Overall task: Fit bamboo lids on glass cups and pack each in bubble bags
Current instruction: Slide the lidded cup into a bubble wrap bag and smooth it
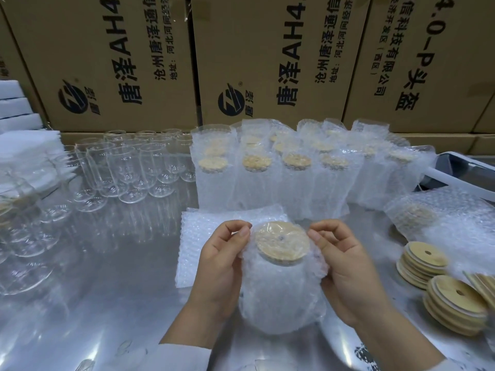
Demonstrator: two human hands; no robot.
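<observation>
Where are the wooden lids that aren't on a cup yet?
In the head view, the loose bamboo lids sit stacked at the right of the metal table, beside the right hand gripping the bagged cup.

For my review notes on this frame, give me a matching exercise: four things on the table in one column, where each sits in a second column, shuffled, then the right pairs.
Things
1. bare glass cups
2. loose bamboo lids
3. standing bagged cups
4. held bagged cup

Places
A. front centre, gripped between the left hand and the right hand
B. in stacks at the right edge of the table
C. left side, unwrapped
D. back centre, in rows before the cardboard boxes

Pairs: 1-C, 2-B, 3-D, 4-A
</observation>
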